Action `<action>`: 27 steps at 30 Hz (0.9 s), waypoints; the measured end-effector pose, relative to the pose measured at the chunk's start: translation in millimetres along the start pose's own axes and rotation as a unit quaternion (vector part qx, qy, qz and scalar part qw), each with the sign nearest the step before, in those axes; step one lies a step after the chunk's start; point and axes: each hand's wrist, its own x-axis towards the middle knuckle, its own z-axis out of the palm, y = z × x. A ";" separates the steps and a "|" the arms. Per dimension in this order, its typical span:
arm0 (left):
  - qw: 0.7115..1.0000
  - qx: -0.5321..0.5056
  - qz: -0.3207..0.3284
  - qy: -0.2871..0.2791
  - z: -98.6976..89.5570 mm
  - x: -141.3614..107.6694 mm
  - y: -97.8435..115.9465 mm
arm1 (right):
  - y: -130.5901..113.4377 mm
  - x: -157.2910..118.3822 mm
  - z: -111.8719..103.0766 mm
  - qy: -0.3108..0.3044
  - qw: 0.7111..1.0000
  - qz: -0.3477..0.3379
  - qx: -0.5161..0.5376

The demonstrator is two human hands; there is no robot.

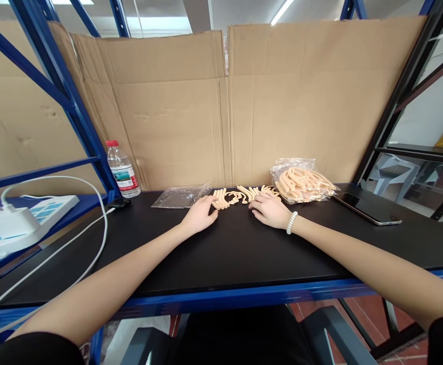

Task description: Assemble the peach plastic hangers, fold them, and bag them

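Observation:
Several small beige curved pieces lie in a row on the black table top, some of them side by side. At the row's left end is my left hand, its fingertips touching the outermost pieces and its thumb held apart. My right hand, with a pale beaded bracelet at the wrist, lies palm down at the row's right part. Its fingers are slightly bent and apart, and it hides some of the pieces. Behind it a clear bag is full of similar beige pieces.
A flat clear plastic bag lies left of the pieces. Further left stand a water bottle and a power strip with a looping white cable. A phone lies at the right. Cardboard walls the back.

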 end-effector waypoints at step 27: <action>0.993 0.040 0.086 -0.064 -3.9 1.6 -10.2 | 6.9 43.0 27.4 -0.003 0.998 0.060 0.028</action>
